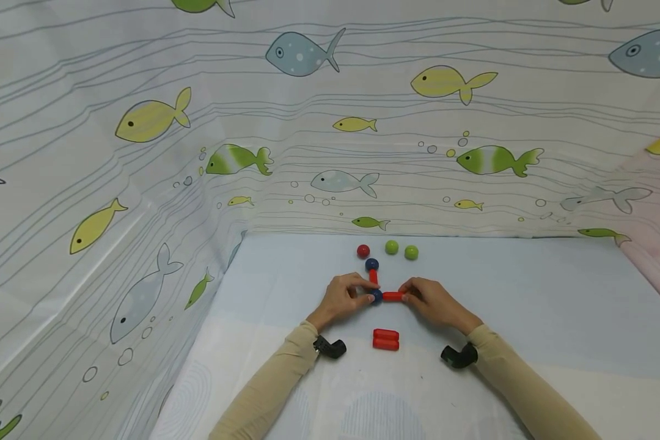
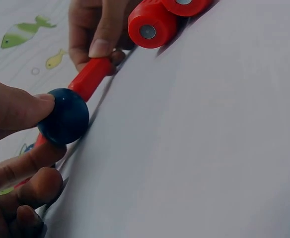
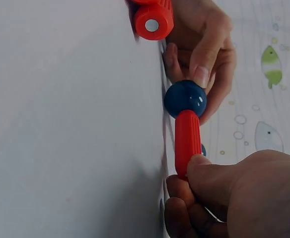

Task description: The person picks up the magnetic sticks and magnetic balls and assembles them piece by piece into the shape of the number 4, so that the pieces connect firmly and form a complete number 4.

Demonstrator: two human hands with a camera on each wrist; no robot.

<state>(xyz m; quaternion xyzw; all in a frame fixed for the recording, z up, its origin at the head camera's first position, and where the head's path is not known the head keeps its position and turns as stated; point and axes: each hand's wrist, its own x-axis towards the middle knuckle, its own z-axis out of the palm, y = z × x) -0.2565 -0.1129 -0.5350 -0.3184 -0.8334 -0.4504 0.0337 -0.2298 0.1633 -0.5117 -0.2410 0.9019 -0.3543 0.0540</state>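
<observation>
My left hand [image 1: 345, 296] pinches a dark blue ball [image 2: 64, 117] between thumb and fingers. A red rod [image 3: 187, 141] meets this ball on its right side, and my right hand [image 1: 430, 300] pinches the rod's far end. From the same ball a second red rod [image 1: 373, 277] points away from me, partly hidden by the left fingers. At its far end sits another blue ball [image 1: 371, 264]. The wrist views show the held ball and the right-hand rod touching end to face.
Two red rods [image 1: 385, 340] lie side by side nearer to me, with round metal discs in their ends. Beyond the hands sit a red ball [image 1: 363, 251] and two green balls [image 1: 392, 247]. A fish-patterned sheet [image 1: 330, 146] rises behind the pale table surface [image 1: 528, 293].
</observation>
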